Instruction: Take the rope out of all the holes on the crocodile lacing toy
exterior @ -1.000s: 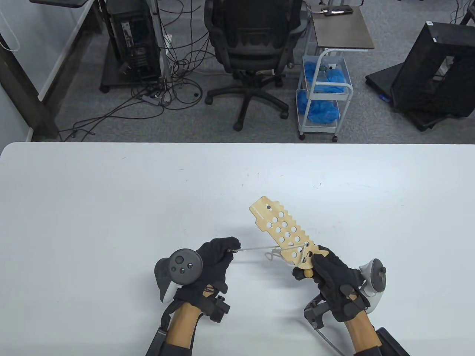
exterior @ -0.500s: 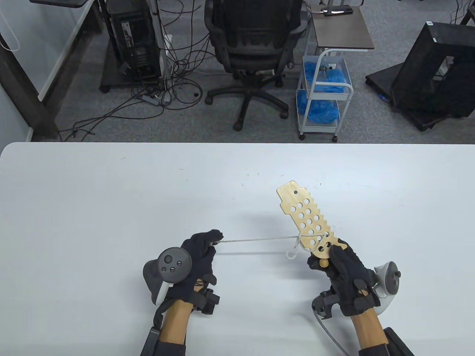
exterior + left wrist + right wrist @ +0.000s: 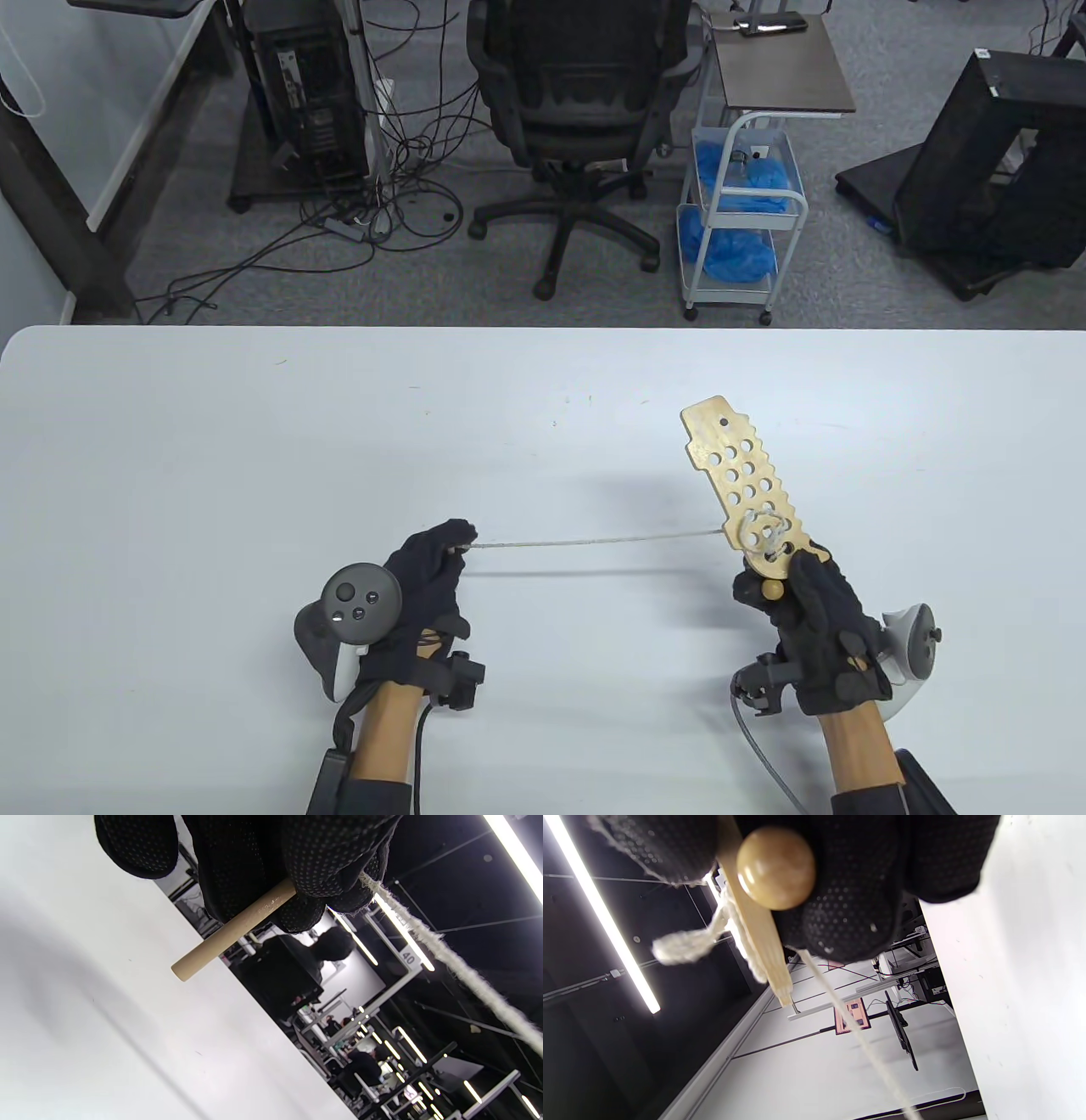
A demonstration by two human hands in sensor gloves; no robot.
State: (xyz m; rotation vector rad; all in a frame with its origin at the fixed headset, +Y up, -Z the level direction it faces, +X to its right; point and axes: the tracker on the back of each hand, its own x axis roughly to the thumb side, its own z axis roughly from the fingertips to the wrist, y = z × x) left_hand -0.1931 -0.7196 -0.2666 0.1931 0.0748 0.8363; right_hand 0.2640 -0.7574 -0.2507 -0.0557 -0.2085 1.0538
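The wooden crocodile lacing toy [image 3: 745, 478] is a flat board with several round holes, held up off the white table [image 3: 254, 441]. My right hand [image 3: 802, 607] grips its lower end, next to a round wooden bead [image 3: 770, 588]; the bead [image 3: 775, 866] and board edge [image 3: 755, 929] also show in the right wrist view. The white rope [image 3: 594, 541] runs taut from a loop at the board's lowest holes [image 3: 764, 533] to my left hand [image 3: 428, 564]. My left hand pinches the rope's wooden needle [image 3: 231, 931] with the rope [image 3: 445, 955] leading away.
Beyond the table's far edge stand an office chair [image 3: 581, 110], a small cart with blue items [image 3: 742, 212] and a black box [image 3: 993, 161]. Cables lie on the floor at the back left.
My hands have moved apart: the left hand pulled the rope leftward, the right hand carried the toy right. The slack loop beside the board has tightened onto the lowest holes.
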